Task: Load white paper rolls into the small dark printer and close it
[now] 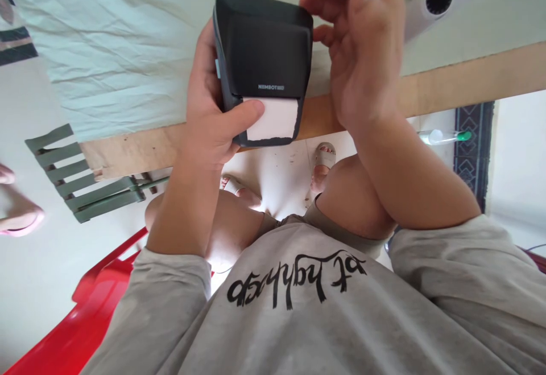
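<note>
"Pale green cloth covers the tabletop, with a bare wooden edge facing the person. What's held there?"

"A black label printer, marked NIIMBOT, up in front of that edge. Its casing is closed, so I can't tell what's inside, but white paper shows below the slot."

"And the hands?"

"The left hand grips the printer from its side, thumb lying on the paper. The right hand is loosely curled and grasping nothing, its fingertips at the printer's opposite edge; whether they touch, I can't tell."

"Any other containers?"

"One clear bottle with a green cap, lower right, beyond the table edge. Its contents are too small to make out. On the table, near the right hand, is a white cylinder with a dark round end."
</note>
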Demonstrator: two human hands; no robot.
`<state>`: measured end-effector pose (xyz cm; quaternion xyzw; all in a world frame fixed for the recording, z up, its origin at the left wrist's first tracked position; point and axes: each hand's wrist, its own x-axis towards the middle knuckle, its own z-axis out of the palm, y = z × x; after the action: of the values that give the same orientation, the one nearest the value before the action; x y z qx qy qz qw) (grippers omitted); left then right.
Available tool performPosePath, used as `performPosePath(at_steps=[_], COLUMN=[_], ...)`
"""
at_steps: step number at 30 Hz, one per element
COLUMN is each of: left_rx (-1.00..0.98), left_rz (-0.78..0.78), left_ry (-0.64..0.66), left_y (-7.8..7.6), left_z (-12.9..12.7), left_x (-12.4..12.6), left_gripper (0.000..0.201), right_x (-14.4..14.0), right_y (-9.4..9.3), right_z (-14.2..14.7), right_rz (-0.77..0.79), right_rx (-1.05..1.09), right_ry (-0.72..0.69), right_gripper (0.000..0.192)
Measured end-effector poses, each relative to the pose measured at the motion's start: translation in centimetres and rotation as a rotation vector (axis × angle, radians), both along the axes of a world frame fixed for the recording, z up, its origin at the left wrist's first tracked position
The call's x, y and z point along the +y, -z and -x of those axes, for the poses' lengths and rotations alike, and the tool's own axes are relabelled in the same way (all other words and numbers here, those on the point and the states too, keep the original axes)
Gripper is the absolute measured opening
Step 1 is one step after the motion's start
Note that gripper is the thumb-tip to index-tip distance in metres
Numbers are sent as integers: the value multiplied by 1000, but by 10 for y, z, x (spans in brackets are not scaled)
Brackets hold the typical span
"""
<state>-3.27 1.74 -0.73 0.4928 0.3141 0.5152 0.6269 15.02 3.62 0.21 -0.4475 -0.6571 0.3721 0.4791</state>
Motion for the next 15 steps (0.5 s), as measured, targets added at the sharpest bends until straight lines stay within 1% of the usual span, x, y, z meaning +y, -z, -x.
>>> performPosePath(at_steps=[2,5,7,8,11,13,15], left_rx=[5,-30,-77,-94,-78,-61,-54], left_rz=[-12,-62,-106,-112,-57,-12,1], left_ry=[-5,35,54,48,36,23,22], left_y=[0,4,8,9,7,4,2], left_z=[0,0,0,0,1,2,3], left_x=[0,1,3,3,2,2,1], left_gripper=[61,65,65,62,47,46,50], right_x=[-2,-5,-6,-6,-3,0,3], right_y=[2,3,2,1,3,6,9], right_z=[-1,-2,-2,-2,-4,-5,-6], right_rz=[-11,-44,-58,-71,-116,-150,-171], right_rx=[64,-6,-59,-85,-142,-160,-173], right_ry=[-93,-207,-244,-250,-261,-268,-274], right_gripper=[48,63,61,59,57,57,56])
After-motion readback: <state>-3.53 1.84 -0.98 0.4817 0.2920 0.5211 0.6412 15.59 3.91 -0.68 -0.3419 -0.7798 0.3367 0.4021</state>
